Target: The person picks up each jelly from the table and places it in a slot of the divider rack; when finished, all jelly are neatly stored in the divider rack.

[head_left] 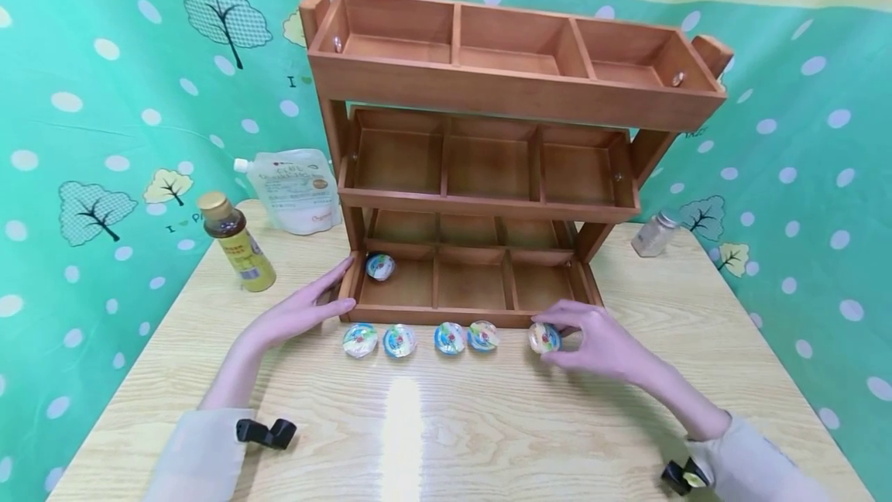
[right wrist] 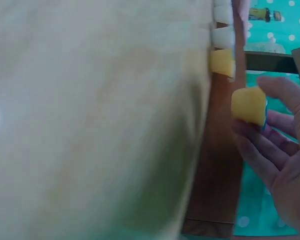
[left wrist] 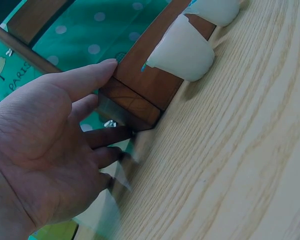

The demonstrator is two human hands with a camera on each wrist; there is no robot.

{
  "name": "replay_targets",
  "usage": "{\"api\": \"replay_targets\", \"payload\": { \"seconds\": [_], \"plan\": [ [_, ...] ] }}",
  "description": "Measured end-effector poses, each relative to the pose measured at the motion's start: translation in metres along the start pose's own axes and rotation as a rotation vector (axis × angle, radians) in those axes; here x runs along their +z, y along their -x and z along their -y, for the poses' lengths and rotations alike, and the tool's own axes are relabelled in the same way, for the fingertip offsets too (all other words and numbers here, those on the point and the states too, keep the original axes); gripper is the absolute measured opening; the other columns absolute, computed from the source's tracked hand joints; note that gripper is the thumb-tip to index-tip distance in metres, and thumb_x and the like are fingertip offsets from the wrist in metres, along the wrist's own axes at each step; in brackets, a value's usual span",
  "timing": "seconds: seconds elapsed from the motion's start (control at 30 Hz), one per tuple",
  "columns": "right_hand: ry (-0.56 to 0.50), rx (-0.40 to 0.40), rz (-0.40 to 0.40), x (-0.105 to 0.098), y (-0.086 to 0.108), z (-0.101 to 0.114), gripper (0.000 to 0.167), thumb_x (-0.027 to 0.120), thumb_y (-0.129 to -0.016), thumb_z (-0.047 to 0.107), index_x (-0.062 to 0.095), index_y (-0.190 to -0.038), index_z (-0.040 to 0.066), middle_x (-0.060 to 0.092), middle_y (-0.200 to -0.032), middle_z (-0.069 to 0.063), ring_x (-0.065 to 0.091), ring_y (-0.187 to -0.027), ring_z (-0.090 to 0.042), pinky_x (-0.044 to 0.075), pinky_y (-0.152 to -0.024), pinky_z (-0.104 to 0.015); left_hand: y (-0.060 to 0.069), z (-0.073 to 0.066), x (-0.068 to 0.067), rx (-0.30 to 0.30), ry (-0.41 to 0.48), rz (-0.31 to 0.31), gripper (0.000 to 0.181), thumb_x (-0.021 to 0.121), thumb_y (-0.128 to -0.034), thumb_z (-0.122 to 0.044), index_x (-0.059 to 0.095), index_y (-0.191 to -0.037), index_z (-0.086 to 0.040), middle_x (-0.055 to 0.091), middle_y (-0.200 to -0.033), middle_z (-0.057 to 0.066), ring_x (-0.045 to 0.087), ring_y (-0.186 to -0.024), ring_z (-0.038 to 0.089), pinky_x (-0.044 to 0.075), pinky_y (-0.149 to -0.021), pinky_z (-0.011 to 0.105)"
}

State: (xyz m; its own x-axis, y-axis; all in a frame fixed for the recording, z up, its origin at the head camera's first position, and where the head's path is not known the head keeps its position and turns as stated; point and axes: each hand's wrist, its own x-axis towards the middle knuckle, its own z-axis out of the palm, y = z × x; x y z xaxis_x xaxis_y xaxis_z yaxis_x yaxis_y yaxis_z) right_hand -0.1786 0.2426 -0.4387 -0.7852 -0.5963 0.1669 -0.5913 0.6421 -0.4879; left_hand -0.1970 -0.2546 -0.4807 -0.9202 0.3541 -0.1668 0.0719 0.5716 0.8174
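The right hand (head_left: 592,341) pinches a small cup with a printed lid (head_left: 544,338) at the front edge of the wooden rack (head_left: 446,318); in the right wrist view this cup (right wrist: 249,105) looks yellow, between thumb and fingers. The left hand (head_left: 300,314) touches the rack's lower left corner, fingers extended; the left wrist view shows that hand (left wrist: 50,145) beside the wooden corner. Several lidded cups stand in a row before the rack, the leftmost (head_left: 360,339) near the left hand. Another cup (head_left: 379,266) lies tilted in the bottom tier's left compartment.
The rack's middle tier (head_left: 488,204) and top tier (head_left: 516,87) rise above the bottom one. At the left stand a brown-capped bottle (head_left: 244,246) and a white spouted pouch (head_left: 296,192). A small jar (head_left: 653,235) stands right of the rack. A patterned cloth (head_left: 104,138) hangs behind.
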Motion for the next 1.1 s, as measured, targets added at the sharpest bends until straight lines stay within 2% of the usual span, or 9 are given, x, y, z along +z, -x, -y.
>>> {"api": "replay_targets", "payload": {
  "seconds": [0.17, 0.33, 0.47, 0.63, 0.87, 1.03, 1.1],
  "plan": [
    [-0.231, -0.032, 0.057, -0.018, -0.011, 0.004, 0.045, 0.087, -0.082, 0.015, 0.074, -0.125, 0.010, 0.070, -0.113, 0.005, 0.065, -0.096, -0.003, 0.063, -0.082, -0.025, -0.002, 0.002, 0.000, -0.003, 0.007, 0.005, 0.081, 0.055, -0.1045, -0.047, 0.006, -0.167, -0.030, 0.006, -0.175, 0.015, 0.008, -0.160, 0.048, 0.017, -0.125, 0.070],
    [-0.347, -0.034, 0.121, -0.025, -0.031, 0.009, 0.042, 0.084, -0.086, 0.015, 0.073, -0.126, 0.016, 0.067, -0.116, 0.001, 0.067, -0.096, -0.007, 0.064, -0.084, -0.027, -0.003, 0.003, 0.000, -0.004, 0.012, 0.000, 0.081, 0.055, -0.1046, -0.047, 0.006, -0.167, -0.031, 0.006, -0.175, 0.013, 0.008, -0.160, 0.046, 0.017, -0.125, 0.070],
    [-0.442, -0.016, 0.171, -0.022, -0.052, 0.014, 0.042, 0.082, -0.086, 0.011, 0.072, -0.127, 0.018, 0.066, -0.116, -0.003, 0.067, -0.095, -0.010, 0.062, -0.086, -0.027, -0.002, 0.004, 0.000, -0.010, 0.013, 0.004, 0.082, 0.055, -0.1043, -0.048, 0.006, -0.167, -0.030, 0.005, -0.175, 0.013, 0.008, -0.160, 0.047, 0.016, -0.125, 0.070],
    [-0.512, -0.009, 0.191, -0.009, -0.081, 0.022, 0.044, 0.082, -0.086, 0.010, 0.070, -0.128, 0.016, 0.067, -0.120, -0.006, 0.065, -0.096, -0.013, 0.060, -0.082, -0.023, -0.001, 0.003, 0.000, -0.017, 0.022, 0.007, 0.081, 0.055, -0.1046, -0.046, 0.005, -0.167, -0.032, 0.004, -0.176, 0.011, 0.008, -0.160, 0.047, 0.017, -0.124, 0.071],
    [-0.609, 0.074, 0.185, 0.008, -0.128, 0.037, 0.048, 0.083, -0.087, 0.018, 0.068, -0.132, 0.016, 0.072, -0.119, -0.004, 0.065, -0.099, -0.017, 0.057, -0.083, -0.023, 0.001, 0.003, -0.001, -0.007, 0.018, 0.003, 0.081, 0.056, -0.1045, -0.046, 0.006, -0.167, -0.031, 0.005, -0.175, 0.013, 0.007, -0.160, 0.048, 0.016, -0.124, 0.072],
    [-0.625, 0.098, 0.203, 0.019, -0.160, 0.045, 0.050, 0.084, -0.085, 0.021, 0.068, -0.132, 0.016, 0.073, -0.119, -0.003, 0.066, -0.102, -0.019, 0.057, -0.086, -0.027, 0.001, 0.003, -0.002, -0.001, 0.018, 0.003, 0.081, 0.056, -0.1043, -0.046, 0.006, -0.167, -0.032, 0.006, -0.175, 0.013, 0.007, -0.160, 0.047, 0.016, -0.124, 0.071],
    [-0.617, 0.111, 0.210, 0.024, -0.169, 0.045, 0.048, 0.085, -0.085, 0.023, 0.069, -0.130, 0.020, 0.072, -0.119, -0.002, 0.066, -0.103, -0.019, 0.058, -0.088, -0.028, 0.000, 0.003, -0.002, 0.004, 0.017, 0.008, 0.081, 0.056, -0.1043, -0.046, 0.006, -0.167, -0.032, 0.006, -0.175, 0.013, 0.008, -0.160, 0.048, 0.016, -0.124, 0.072]
  ]
}}
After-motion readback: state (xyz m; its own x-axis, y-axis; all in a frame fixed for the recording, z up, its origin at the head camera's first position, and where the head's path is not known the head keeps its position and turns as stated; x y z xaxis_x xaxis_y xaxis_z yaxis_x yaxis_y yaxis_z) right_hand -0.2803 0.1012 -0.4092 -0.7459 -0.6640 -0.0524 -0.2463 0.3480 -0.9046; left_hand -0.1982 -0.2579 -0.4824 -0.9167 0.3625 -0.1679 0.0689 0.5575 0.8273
